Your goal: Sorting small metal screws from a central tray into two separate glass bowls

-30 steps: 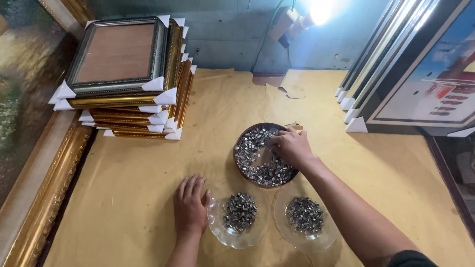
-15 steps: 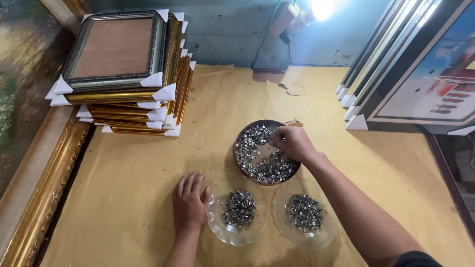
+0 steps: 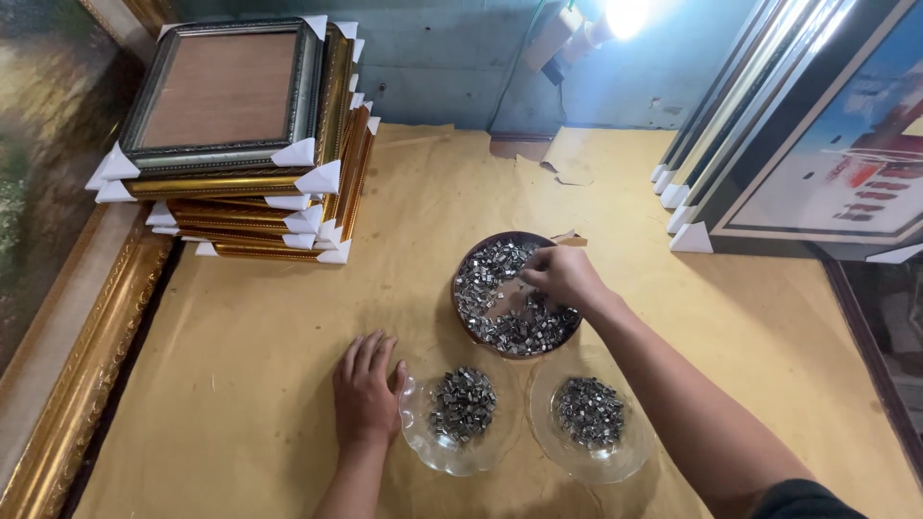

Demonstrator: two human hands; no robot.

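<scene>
The right hand [image 3: 562, 277] pinches with narrowed fingers among metal clips [image 3: 500, 317] in the brown dish [image 3: 460, 298]; best lift few. The left hand [image 3: 365, 394], fingers spread flat, steadies the glass bowl [image 3: 423, 447].

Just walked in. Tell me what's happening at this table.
A person is working over small metal clips. The right hand reaches into the dark round bowl full of clips, fingers among them. The left hand rests flat on the paper-covered table, touching the left glass dish. A second glass dish sits beside it. Stacked picture frames stand behind.
</scene>
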